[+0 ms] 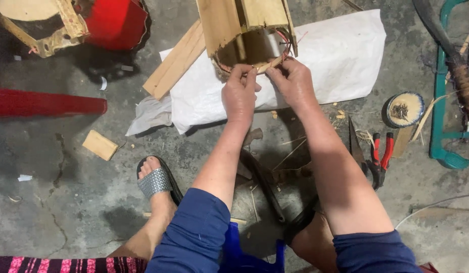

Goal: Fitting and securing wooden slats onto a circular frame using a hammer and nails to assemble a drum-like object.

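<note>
- Left hand (239, 93) pinches a thin bamboo strip (269, 64) at the rim of the bamboo cylinder (244, 25).
- Right hand (294, 81) grips the same strip.
- Cylinder lies on a white sack (335, 55) on the floor.

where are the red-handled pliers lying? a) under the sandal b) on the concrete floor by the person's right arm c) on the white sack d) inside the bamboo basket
b: the red-handled pliers lie on the bare concrete floor beside the right forearm, away from the white sack.
</note>
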